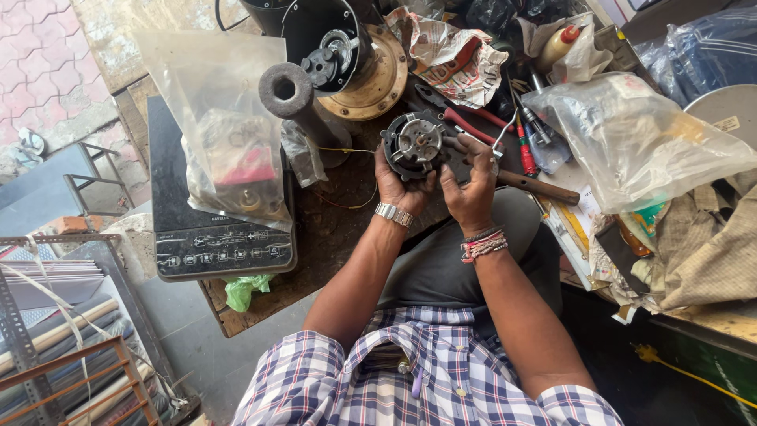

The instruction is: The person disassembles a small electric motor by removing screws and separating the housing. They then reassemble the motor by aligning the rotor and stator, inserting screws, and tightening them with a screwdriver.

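The bench is carrying a crowd of repair clutter: a black induction cooktop is lying at its left edge under a clear plastic bag of parts, and a bigger round appliance base with a brass-coloured disc is standing behind. To the right, red-handled pliers and a screwdriver are lying near a second crumpled plastic bag.

The small electric motor is being held just above the bench, between both hands. The left hand is cupping it from below, fingers curled around its rim. The right hand is closing on its right side, fingertips pressing the housing.

The motor is looking dense and rigid, probably heavy for its size, with metal edges and likely delicate windings and wires. The outer casing rim seems the safest place to grip, not the centre shaft.
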